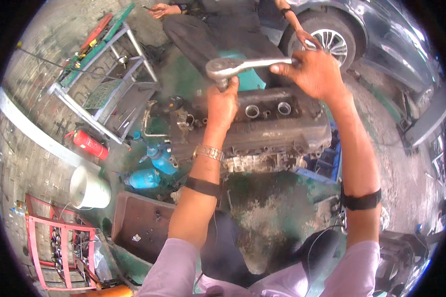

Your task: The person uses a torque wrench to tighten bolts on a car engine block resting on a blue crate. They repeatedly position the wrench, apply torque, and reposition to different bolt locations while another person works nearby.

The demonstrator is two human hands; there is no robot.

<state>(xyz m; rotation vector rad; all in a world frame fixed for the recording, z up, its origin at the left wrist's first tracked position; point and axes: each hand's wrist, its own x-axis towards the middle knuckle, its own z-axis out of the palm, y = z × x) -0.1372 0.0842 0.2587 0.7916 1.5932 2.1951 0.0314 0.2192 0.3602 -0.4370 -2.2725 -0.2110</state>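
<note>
A silver ratchet wrench [255,63] is held level above a dark engine [282,129]. My right hand [318,74] is wrapped round the end of its handle, the thumb lying along it. Below the ratchet's round head, my left hand [223,103] grips the socket or extension that points down; its fingers hide most of that part. Under my hands, the engine's grimy valve cover has round open holes in its top. Whether the socket reaches a bolt cannot be made out, as my left hand covers that spot.
Another person [218,34] sits across the engine, near a car wheel [327,42]. On the left stand a metal cart [134,79], a red fire extinguisher [90,144], blue spray bottles [144,178], a white bucket [90,188], a brown tray [121,218] and a red rack [32,237].
</note>
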